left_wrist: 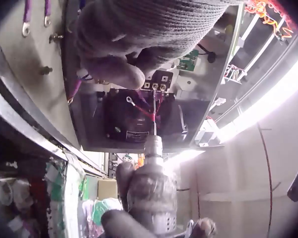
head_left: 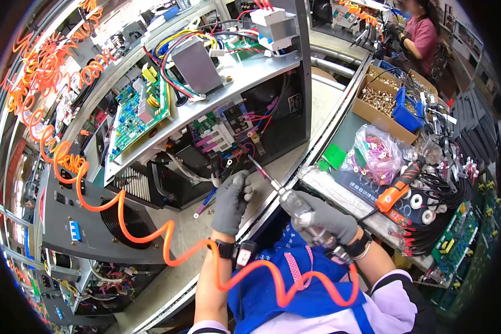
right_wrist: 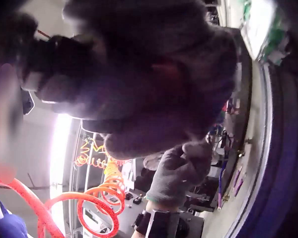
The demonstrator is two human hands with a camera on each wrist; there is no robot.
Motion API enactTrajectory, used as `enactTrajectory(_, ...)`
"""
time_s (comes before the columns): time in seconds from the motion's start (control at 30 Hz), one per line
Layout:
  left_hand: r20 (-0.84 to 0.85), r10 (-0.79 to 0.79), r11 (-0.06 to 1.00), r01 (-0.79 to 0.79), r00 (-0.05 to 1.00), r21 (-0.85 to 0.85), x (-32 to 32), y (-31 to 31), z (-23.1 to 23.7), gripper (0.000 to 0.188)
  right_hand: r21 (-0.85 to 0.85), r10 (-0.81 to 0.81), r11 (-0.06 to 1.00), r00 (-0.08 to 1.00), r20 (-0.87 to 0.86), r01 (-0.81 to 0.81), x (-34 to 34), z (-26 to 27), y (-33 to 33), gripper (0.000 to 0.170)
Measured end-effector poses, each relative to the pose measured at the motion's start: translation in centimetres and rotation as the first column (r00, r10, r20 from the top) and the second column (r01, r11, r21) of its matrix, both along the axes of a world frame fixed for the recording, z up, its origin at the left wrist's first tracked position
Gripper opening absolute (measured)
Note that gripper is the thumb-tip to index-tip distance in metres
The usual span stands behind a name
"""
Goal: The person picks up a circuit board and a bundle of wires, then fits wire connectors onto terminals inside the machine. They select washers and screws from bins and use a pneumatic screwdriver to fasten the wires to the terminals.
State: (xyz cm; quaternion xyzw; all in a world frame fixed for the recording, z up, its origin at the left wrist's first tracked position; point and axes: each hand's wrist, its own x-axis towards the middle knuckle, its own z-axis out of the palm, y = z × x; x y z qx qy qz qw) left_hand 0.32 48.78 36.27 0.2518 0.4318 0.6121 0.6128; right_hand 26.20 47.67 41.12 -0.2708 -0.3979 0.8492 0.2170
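My gloved right hand (head_left: 331,220) grips a pneumatic screwdriver (head_left: 296,207), its orange coiled air hose (head_left: 281,298) trailing from the rear end. The long bit points into an open black equipment chassis (head_left: 289,125). In the left wrist view, its tip overlaps a small black terminal module (left_wrist: 159,79) with screws. A red wire (left_wrist: 141,109) with a ring lug crosses beside the bit. My gloved left hand (head_left: 232,203) is at the chassis opening, fingers bent near the wiring; I cannot tell whether they pinch anything. A blue-handled tool (head_left: 209,197) lies beside it.
Above the opening, a metal shelf carries a green circuit board (head_left: 142,114) and a grey transformer (head_left: 196,65). On the right bench are a cardboard box (head_left: 384,119) of brass hardware, a bag of parts (head_left: 373,156) and an orange-black power tool (head_left: 398,186). Another person (head_left: 423,36) sits beyond.
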Motion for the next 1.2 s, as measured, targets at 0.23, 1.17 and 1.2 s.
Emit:
enactTrajectory(0.23, -0.012, -0.146, 0.988, 0.145, 0.989, -0.049, 2.4, 2.1, 2.3, 0.029, -0.016, 0.107, 0.994, 0.992, 0.067, -0.106, 4.4, 0.5, -0.5, 0.067)
enactTrajectory(1.17, -0.295, -0.230, 0.965, 0.179, 0.927, -0.190, 5.0, 6.2, 5.1, 0.028, 0.043, 0.042, 0.998, 0.997, 0.058, -0.044, 7.3, -1.5, 1.9, 0.074)
enactTrajectory(1.2, -0.368, -0.050, 0.998, 0.032, 0.929, -0.054, 5.2, 7.0, 3.7, 0.028, 0.038, 0.023, 0.999, 0.998, 0.051, -0.025, 7.4, -1.0, 2.0, 0.074)
